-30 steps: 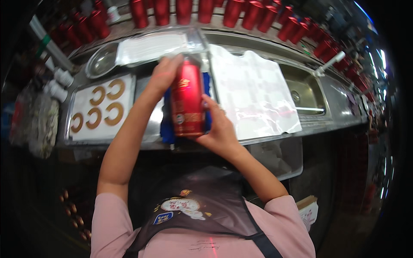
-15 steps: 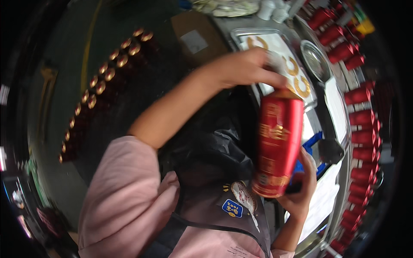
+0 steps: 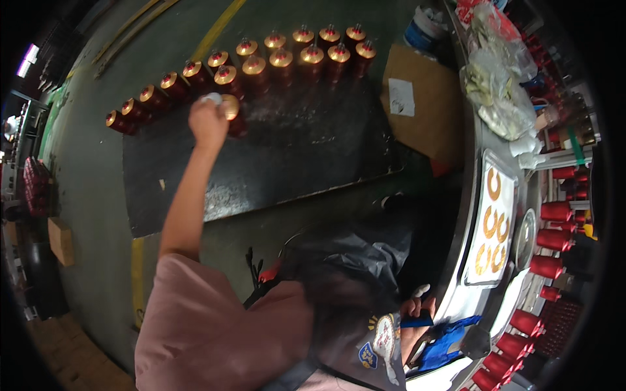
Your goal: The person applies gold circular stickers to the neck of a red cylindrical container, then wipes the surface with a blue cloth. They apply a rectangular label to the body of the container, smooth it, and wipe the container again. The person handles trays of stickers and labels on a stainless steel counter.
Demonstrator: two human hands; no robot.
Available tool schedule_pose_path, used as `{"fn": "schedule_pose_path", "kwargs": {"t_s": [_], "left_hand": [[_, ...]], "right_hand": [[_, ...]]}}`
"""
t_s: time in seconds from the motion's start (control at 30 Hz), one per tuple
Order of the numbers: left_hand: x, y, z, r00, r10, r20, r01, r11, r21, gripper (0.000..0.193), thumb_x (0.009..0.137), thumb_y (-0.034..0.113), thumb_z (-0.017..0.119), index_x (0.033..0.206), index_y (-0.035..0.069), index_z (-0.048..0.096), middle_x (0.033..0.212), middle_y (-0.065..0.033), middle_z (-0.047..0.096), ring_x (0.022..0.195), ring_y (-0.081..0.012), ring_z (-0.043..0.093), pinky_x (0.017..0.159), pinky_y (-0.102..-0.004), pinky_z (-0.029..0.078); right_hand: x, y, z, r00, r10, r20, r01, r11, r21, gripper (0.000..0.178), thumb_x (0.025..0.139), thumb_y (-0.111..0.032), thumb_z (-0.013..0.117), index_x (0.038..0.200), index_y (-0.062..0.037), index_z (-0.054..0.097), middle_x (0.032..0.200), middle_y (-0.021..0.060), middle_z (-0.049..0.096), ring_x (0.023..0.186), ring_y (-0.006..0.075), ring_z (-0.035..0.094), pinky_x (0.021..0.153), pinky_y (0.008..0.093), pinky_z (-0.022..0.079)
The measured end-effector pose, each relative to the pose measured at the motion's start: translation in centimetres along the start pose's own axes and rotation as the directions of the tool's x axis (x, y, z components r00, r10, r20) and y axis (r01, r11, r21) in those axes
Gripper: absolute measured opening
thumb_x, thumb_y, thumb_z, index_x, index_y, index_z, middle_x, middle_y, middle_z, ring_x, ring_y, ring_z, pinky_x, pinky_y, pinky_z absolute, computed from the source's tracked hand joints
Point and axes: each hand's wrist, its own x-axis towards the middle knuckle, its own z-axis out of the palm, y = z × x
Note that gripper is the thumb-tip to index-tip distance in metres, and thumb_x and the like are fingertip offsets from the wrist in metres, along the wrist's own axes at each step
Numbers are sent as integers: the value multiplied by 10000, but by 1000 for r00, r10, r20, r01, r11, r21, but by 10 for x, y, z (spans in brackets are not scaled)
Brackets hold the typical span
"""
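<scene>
My left hand (image 3: 208,124) is stretched out over a low black board and closed at the gold top of a dark red bottle (image 3: 238,126). A white cover sits on one of its fingertips. Beside it, similar red bottles (image 3: 256,73) with gold tops stand upright in two rows along the board's far edge. My right hand (image 3: 411,329) is low by the bench, its fingers curled at a small dark blue piece (image 3: 417,321) whose kind I cannot make out. A bright blue object (image 3: 447,345) lies close to that hand on the bench.
The black board (image 3: 293,146) stands on a green floor. A cardboard box (image 3: 417,98) is at its right end. On the bench, a tray (image 3: 475,260) holds several gold C-shaped pieces near a round metal dish (image 3: 525,238). More red containers (image 3: 546,266) line the far right.
My left hand has swung left with the bottle, from in front of my body to the rows on the board. My right hand has let go of the bottle's lower part. The view has turned left.
</scene>
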Motion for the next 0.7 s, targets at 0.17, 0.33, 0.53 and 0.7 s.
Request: {"fn": "schedule_pose_path", "kwargs": {"t_s": [0.17, 0.33, 0.53, 0.7], "left_hand": [[45, -138, 59, 971, -234, 44, 226, 963, 148, 220, 826, 203, 727, 902, 0, 690, 986, -218, 693, 935, -427, 656, 809, -512, 528], [67, -201, 114, 938, -324, 126, 302, 938, 169, 245, 843, 244, 742, 934, 21, 695, 952, -217, 712, 926, -424, 679, 804, -517, 537], [57, -266, 168, 938, -238, 250, 268, 959, -89, 392, 919, 415, 671, 1049, 54, 750, 1009, -182, 745, 935, -352, 714, 827, -439, 563], [86, -277, 216, 889, -114, 443, 61, 989, 132, 325, 1042, 288, 531, 1233, 78, 688, 1130, -129, 734, 989, -265, 687, 878, -371, 539]], "right_hand": [[14, 2, -19, 963, -71, 259, 27, 985, 169, 181, 1046, -166, 456, 1052, -37, 583, 871, 44, 574, 548, 98, 405, 498, 225, 352], [19, 10, -17, 950, -139, 280, 84, 977, 198, 189, 1046, -155, 400, 994, -57, 553, 853, 40, 545, 522, 99, 399, 470, 241, 325], [14, 20, 3, 990, -38, 136, 2, 967, 253, 211, 997, -166, 518, 827, -40, 531, 563, -2, 403, 407, 93, 323, 417, 247, 258], [16, 39, 23, 990, 113, -85, -74, 924, 375, 284, 916, -276, 641, 793, -55, 513, 543, 10, 418, 439, 153, 390, 448, 299, 308]]}}
